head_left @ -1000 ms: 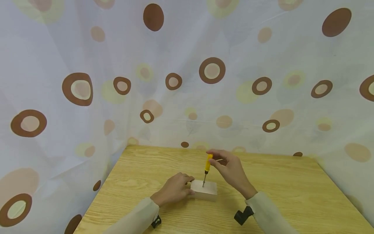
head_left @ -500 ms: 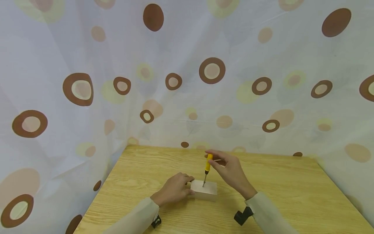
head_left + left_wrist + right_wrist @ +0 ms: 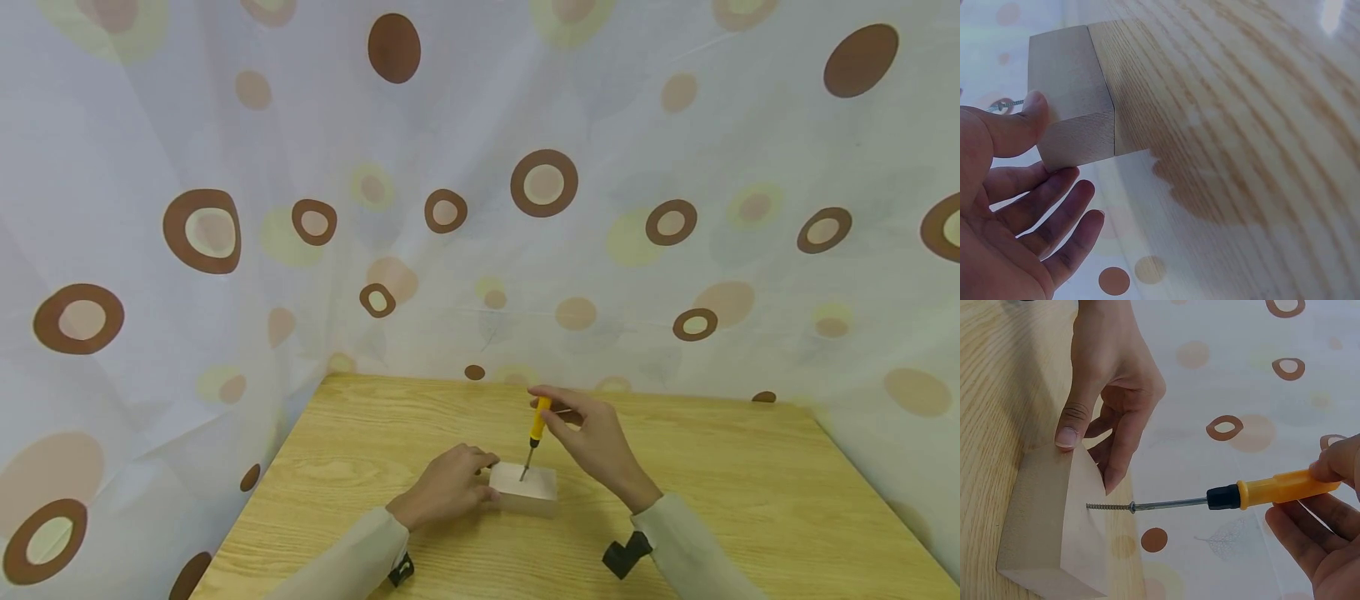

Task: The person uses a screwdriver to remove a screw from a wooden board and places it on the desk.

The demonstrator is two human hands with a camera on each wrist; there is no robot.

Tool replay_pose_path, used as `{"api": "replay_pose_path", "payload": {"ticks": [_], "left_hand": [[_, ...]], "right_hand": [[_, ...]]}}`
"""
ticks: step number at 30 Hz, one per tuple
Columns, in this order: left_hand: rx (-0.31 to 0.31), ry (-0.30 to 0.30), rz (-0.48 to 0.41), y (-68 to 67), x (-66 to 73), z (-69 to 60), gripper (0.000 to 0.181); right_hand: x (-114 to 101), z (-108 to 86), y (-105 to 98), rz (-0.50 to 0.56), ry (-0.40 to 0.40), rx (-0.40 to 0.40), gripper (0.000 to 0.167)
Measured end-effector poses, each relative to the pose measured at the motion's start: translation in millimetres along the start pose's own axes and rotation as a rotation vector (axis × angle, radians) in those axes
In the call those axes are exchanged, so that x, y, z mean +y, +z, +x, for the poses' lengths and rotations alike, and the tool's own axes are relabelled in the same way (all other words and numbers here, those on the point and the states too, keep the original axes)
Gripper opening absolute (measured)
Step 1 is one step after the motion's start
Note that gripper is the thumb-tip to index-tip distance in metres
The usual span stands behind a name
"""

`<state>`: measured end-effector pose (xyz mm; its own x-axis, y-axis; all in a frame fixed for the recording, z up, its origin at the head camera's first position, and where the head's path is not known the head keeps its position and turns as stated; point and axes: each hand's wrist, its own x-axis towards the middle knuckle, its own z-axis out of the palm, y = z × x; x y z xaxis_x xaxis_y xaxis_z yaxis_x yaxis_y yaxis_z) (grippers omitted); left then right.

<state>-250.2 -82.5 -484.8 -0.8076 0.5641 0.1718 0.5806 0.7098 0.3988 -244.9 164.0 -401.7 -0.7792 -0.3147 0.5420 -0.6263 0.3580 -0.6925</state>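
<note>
A pale wooden block (image 3: 525,492) lies flat on the table. My left hand (image 3: 448,483) pinches its left end between thumb and fingers; in the left wrist view the other fingers spread below the block. From the block's top face stands a threaded screw (image 3: 1110,507), its tip at the wood and most of its thread showing. The yellow-handled screwdriver (image 3: 1272,491) has its shaft tip at the screw head, and the two form nearly one line, slightly tilted right. My right hand (image 3: 600,437) holds the handle's upper end between thumb and fingertips.
The wood-grain table (image 3: 360,433) extends on all sides of the block. Behind and at the sides hangs a white curtain (image 3: 480,250) with brown and yellow spots. A black wrist device (image 3: 626,554) sits under the right sleeve.
The screwdriver handle has tilted slightly to the right, and the right fingers have shifted slightly on it. The block and left hand have stayed in place.
</note>
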Motion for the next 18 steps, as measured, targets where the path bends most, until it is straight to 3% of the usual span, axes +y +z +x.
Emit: {"api": "replay_pose_path", "payload": {"ticks": [9, 18], "left_hand": [[-0.009, -0.009, 0.0, -0.1, 0.2, -0.4, 0.051], [-0.012, -0.027, -0.002, 0.6, 0.0, 0.0, 0.05]], "right_hand": [[2.0, -1.3, 0.5, -0.032, -0.006, 0.031, 0.037], [0.6, -1.6, -0.4, 0.037, 0.04, 0.045, 0.042]]}}
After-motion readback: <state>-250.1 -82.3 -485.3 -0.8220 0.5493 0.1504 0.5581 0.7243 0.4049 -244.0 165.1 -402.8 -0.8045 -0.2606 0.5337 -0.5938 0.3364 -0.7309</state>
